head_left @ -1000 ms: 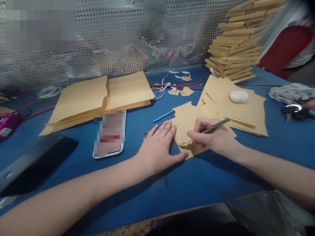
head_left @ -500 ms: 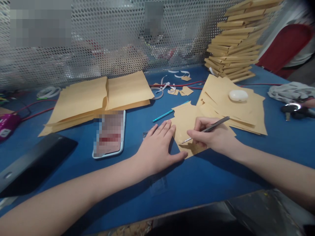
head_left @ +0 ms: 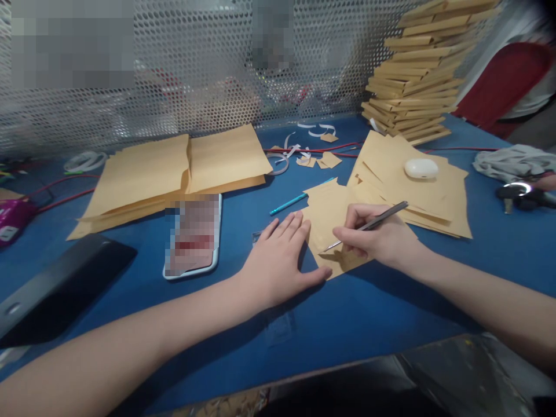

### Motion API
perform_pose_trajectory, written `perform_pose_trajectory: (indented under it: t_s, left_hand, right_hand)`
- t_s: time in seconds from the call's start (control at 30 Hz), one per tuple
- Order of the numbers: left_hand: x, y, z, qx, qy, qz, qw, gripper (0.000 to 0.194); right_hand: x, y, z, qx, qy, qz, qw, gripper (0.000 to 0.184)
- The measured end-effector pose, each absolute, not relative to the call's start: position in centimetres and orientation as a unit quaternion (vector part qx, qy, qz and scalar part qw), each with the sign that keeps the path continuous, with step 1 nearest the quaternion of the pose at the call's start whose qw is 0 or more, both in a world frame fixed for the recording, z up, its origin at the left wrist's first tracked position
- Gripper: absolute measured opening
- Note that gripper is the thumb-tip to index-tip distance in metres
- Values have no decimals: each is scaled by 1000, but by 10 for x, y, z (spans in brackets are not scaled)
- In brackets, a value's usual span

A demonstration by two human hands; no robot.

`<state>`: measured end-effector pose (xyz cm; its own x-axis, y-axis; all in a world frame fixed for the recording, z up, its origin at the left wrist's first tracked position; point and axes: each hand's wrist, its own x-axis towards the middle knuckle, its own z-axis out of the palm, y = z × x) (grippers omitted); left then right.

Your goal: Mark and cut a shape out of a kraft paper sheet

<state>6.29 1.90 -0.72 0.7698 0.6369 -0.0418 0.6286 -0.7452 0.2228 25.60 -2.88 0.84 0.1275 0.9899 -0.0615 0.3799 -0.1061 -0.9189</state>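
A brown kraft paper piece with notched edges lies on the blue table. My left hand rests flat beside it, fingers spread, with fingertips and thumb at its left and lower edges. Held in a writing grip by my right hand is a dark pen with a silver tip. The tip meets the paper's lower part, or hovers just over it; which one I cannot tell. Behind my left fingers lies a teal pen. Any marks on the paper are too faint to read.
A phone and a black object lie left. Folded kraft paper is behind them. A white case sits on kraft sheets at right. A tall stack of brown packets stands by the perforated metal screen.
The pen in my right hand has shifted very slightly, its rear end a little higher and to the right. My left hand has stayed in place on the paper's edge.
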Motion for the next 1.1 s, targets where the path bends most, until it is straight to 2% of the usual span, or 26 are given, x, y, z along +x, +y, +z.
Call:
perform_pose_trajectory:
  t_s: [0.47, 1.1]
  left_hand:
    - [62, 19, -7, 935, 334, 26, 120, 87]
    - [62, 19, -7, 935, 334, 24, 117, 87]
  right_hand:
    - [254, -29, 17, -645, -518, 400, 396, 30]
    - [263, -27, 15, -653, -530, 387, 378, 27]
